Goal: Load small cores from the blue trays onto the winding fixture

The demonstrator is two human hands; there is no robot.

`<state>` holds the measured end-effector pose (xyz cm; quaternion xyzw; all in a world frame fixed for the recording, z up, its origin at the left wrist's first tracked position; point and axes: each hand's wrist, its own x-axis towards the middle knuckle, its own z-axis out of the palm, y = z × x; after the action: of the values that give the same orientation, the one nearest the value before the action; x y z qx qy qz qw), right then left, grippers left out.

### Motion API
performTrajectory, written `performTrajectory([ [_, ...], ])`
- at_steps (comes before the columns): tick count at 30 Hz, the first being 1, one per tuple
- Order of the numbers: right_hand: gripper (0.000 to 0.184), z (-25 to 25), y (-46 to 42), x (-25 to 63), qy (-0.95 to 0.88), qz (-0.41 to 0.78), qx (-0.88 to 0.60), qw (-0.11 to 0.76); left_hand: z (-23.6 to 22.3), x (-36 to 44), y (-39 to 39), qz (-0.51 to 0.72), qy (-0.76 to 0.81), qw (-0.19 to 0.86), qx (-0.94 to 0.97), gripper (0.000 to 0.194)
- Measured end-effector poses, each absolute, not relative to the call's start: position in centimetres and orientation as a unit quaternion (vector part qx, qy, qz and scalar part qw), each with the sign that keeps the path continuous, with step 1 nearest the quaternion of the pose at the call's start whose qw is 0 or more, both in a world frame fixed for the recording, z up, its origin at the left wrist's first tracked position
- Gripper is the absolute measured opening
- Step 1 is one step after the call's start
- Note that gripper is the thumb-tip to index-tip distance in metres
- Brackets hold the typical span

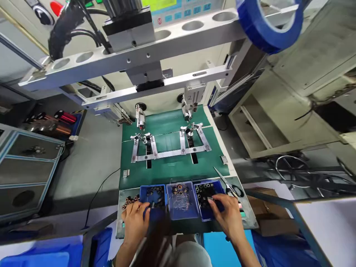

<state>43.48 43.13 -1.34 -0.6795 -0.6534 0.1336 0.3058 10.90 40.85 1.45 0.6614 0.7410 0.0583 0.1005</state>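
My left hand (136,221) is at the near left corner of a blue bin (164,193), its fingers curled and the thumb close to the index finger. What lies between them cannot be made out. Small dark ring-shaped parts (157,191) lie in that bin. Copper-coloured ring parts (130,201) are heaped beside my left fingers. My right hand (229,215) reaches into the right blue bin (204,218), thumb and fingertips pinched over small black ring parts (204,191); any part in the pinch is too small to name. Between the hands, a clear bin (180,213) holds copper coils with thin wire ends.
Scissors (226,181) lie open-bladed beyond the right bin. A metal fixture frame (169,152) stands on the green mat (167,172), below a machine crossbeam (178,44) with hanging heads. A blue tape roll (271,33) hangs at upper right. Wire spools (65,116) stand at left.
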Motion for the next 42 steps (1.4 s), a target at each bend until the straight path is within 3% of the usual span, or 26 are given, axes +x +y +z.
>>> performTrajectory([
  [7,0.031,2.4,43.0,41.4,-0.561,0.309,-0.693,0.33,2.1,13.6,42.6,-0.113,0.726,0.118,0.667,0.02],
  [17,0.03,3.5,43.0,37.7,-0.434,0.5,-0.63,0.406,0.6,12.9,42.7,-0.071,0.718,0.194,0.665,0.022],
  [27,0.036,3.7,42.9,34.5,-0.292,0.645,-0.559,0.43,-0.1,14.4,43.9,-0.039,0.676,0.134,0.724,0.024],
  [40,0.029,5.5,44.0,32.8,-0.277,0.686,-0.502,0.448,-1.6,14.8,43.8,-0.057,0.628,0.109,0.769,0.034],
  [42,0.029,5.6,44.1,32.8,-0.279,0.69,-0.499,0.444,-1.4,14.3,43.4,-0.033,0.635,0.142,0.759,0.038],
])
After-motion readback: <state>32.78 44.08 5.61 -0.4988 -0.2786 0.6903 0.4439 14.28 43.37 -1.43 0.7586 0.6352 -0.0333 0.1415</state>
